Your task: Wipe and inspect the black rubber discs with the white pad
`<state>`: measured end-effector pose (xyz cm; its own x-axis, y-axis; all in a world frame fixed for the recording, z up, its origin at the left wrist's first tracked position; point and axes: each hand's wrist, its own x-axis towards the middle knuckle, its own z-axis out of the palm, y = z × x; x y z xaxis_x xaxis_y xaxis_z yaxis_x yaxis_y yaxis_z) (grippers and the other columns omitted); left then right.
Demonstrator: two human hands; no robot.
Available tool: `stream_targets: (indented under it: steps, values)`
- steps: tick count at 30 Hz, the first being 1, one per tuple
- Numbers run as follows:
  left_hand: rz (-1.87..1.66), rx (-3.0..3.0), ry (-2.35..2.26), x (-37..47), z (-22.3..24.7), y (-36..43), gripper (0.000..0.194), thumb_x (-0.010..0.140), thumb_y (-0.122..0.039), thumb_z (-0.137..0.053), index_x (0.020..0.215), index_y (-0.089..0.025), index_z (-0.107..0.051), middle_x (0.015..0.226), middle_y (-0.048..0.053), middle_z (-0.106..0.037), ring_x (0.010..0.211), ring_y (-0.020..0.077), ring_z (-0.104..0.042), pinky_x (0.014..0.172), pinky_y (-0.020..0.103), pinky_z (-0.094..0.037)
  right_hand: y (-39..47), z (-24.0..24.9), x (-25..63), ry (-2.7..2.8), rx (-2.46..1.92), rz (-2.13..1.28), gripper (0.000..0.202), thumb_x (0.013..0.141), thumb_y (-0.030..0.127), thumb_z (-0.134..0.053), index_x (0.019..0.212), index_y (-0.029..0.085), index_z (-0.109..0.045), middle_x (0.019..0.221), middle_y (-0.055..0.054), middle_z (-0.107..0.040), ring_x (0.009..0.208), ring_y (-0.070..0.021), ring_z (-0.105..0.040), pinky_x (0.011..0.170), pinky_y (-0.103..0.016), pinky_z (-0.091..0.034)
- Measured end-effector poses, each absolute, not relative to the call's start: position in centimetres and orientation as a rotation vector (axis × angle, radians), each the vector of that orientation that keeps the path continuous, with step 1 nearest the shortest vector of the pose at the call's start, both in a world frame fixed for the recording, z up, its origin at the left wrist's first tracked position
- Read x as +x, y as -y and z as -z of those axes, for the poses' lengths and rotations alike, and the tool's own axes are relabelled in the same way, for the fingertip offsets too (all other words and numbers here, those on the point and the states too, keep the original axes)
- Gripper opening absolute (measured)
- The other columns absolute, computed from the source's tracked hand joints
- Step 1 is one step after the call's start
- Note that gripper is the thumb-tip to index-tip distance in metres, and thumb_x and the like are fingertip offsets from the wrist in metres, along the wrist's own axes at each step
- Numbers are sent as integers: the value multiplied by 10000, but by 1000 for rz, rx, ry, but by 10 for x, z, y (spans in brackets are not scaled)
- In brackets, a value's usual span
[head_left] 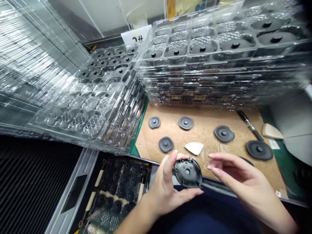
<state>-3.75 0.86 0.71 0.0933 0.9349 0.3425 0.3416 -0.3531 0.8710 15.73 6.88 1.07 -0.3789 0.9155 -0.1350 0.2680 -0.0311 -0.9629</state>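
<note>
My left hand (165,187) grips a rounded black plastic cover (192,177) by its edge, between fingers and thumb. Its studded side, with a small round centre, faces me. To the right of it, my right hand (248,183) hovers with thumb and forefinger slightly apart and nothing visible between them. Beyond the hands, a white wedge-shaped piece (194,148) lies on a brown cardboard sheet (207,113). Several similar black covers lie around it with their centre stubs up, among them one cover (166,144) at the left and another (259,150) at the right.
Stacked clear trays (202,74) holding black parts rise behind the cardboard. Another tray stack (97,104) stands left. A tray of black parts (119,182) sits lower left, beside a dark ribbed surface (29,185). A black pen-like tool (251,125) and beige piece (271,131) lie right.
</note>
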Motion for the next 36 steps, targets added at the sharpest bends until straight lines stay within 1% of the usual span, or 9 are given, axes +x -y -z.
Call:
stream_targets:
  steps: [8, 17, 23, 26, 28, 29, 30, 32, 36]
  values:
    - [-1089, 1366, -1231, -42, -16, -5, 1024, 657, -387, -729, 1393, -323, -19, 1112, 50, -567, 1021, 201, -569, 931, 369, -434, -88, -44, 139, 1685, -988, -2182, 168, 780, 357, -640, 831, 198, -655, 809, 2, -627, 758, -106, -572, 686, -197, -448]
    - [-845, 1145, -1089, -43, -28, -10, 1128, 533, -293, -816, 1386, -282, -78, 1074, 59, -609, 1037, 228, -576, 981, 388, -373, -87, -39, 142, 1428, -705, -2507, 126, 768, 268, -659, 751, 148, -626, 783, -12, -655, 739, -96, -597, 692, -203, -452]
    - [-912, 1221, -1073, -38, -28, -13, 1054, 581, -247, -790, 1378, -316, -103, 1174, 51, -568, 1117, 202, -528, 1015, 349, -329, -73, -27, 152, 1449, -1059, -2302, 209, 713, 348, -697, 809, 167, -656, 753, -10, -657, 713, -118, -621, 687, -223, -491]
    - [-839, 1286, -1142, -37, -26, -17, 888, 551, -281, -802, 1312, -258, -343, 1155, 68, -586, 1077, 216, -538, 967, 323, -363, -73, -19, 157, 1512, -1086, -2198, 242, 713, 384, -683, 822, 169, -661, 792, -30, -663, 727, -138, -630, 677, -234, -506]
    - [-686, 1273, -1226, -38, -23, -16, 532, 537, -349, -797, 1007, -185, -611, 943, 45, -649, 890, 190, -579, 820, 270, -419, -75, -13, 161, 1585, -1073, -2158, 257, 746, 407, -640, 844, 171, -665, 735, -31, -659, 688, -142, -629, 648, -231, -507]
    - [-617, 1225, -1267, -39, -21, -15, 381, 536, -389, -787, 800, -154, -647, 788, 21, -641, 764, 158, -567, 722, 242, -421, -76, -8, 163, 1627, -1076, -2135, 270, 769, 422, -610, 856, 173, -669, 670, -25, -644, 642, -140, -621, 625, -227, -506]
    - [-572, 1145, -1304, -41, -20, -14, 346, 536, -422, -777, 639, -134, -616, 648, -6, -592, 653, 123, -524, 635, 221, -400, -77, -2, 165, 1662, -1098, -2098, 289, 791, 436, -577, 878, 177, -672, 604, -15, -620, 591, -136, -607, 598, -221, -504]
    - [-564, 987, -1354, -51, -23, -11, 407, 540, -462, -760, 520, -120, -541, 517, -37, -488, 539, 81, -440, 536, 198, -353, -79, 17, 168, 1694, -1196, -1974, 334, 811, 466, -534, 942, 191, -671, 542, -4, -583, 535, -133, -588, 555, -204, -501]
    - [-687, 929, -1453, -88, -64, -2, 457, 646, -560, -644, 622, -108, -582, 553, 2, -538, 525, 110, -508, 514, 215, -404, -88, 67, 165, 1734, -1249, -1778, 367, 788, 497, -541, 1016, 232, -655, 919, -47, -677, 887, -185, -648, 746, -194, -525]
